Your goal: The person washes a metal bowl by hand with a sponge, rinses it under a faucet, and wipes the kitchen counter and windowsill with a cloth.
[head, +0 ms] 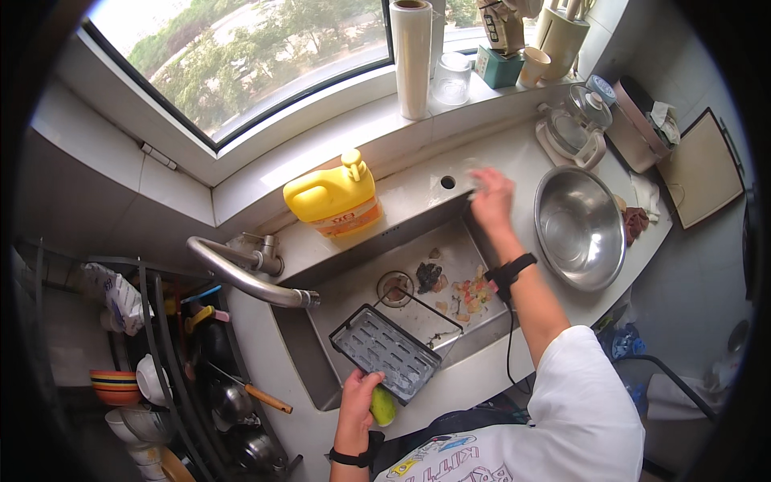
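Observation:
My left hand (pixel 360 397) grips the near edge of a dark grey slotted tray (pixel 388 352) with a black wire frame. The tray is tilted over the near left part of the stainless steel sink (pixel 355 289). Just below the tray and beside my left fingers is a green object (pixel 383 406), partly hidden, perhaps a vegetable. My right hand (pixel 493 196) is blurred over the sink's back right corner, near a round hole (pixel 447 182) in the counter. A pale blur lies at its fingertips; I cannot tell what it is. Food scraps (pixel 473 295) lie on the sink floor, right of the drain (pixel 395 288).
A metal faucet (pixel 259 283) reaches over the sink's left end. Behind the sink stands a yellow detergent jug (pixel 334 199). To the right are a steel basin (pixel 581 229) and a glass kettle (pixel 572 129). A dish rack (pixel 159 337) with bowls and pans stands left.

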The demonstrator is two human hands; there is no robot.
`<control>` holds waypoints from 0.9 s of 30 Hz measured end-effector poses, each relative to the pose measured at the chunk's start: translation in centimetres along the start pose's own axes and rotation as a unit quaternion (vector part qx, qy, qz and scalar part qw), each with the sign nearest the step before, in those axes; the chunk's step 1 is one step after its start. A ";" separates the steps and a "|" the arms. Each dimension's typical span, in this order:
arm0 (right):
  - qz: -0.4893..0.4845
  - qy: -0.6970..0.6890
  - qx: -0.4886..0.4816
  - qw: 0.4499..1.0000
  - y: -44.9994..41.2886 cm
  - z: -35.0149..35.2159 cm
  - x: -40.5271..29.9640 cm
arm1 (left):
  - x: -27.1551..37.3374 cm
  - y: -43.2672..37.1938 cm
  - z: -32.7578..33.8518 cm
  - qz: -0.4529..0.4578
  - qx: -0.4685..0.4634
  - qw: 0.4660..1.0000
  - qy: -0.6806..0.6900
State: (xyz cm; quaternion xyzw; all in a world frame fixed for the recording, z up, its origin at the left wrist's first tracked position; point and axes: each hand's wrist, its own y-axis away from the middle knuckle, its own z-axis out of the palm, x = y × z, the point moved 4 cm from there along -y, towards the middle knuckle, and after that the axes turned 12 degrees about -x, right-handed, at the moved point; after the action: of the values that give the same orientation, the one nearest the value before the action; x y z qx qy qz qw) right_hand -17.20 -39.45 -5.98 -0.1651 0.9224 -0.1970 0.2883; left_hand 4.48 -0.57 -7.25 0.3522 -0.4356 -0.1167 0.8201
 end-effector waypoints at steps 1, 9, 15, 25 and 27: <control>0.120 0.037 -0.039 0.991 -0.1 0.3 3.9 | 0.0 0.1 -0.1 0.001 0.000 1.000 -0.002; 0.172 0.047 -0.087 0.980 -2.8 8.4 4.4 | -0.7 0.7 -0.8 0.000 0.012 1.000 0.007; 0.050 0.001 -0.193 0.980 -3.0 12.9 -5.5 | -1.2 1.4 -0.3 -0.011 0.007 1.000 0.000; -0.200 -0.159 -0.412 0.875 4.4 6.6 -8.8 | -0.1 1.8 0.6 0.013 -0.032 0.999 0.039; -0.181 -0.095 -0.399 0.894 6.0 1.6 -8.6 | 0.6 1.9 0.4 0.019 -0.034 0.999 0.022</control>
State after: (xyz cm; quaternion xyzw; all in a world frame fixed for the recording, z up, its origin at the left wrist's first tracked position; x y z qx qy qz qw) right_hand -10.74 -31.03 -5.91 -0.4481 0.8458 0.1557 0.2442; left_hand 4.31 0.34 -5.45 0.3182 -0.4196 -0.1077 0.8433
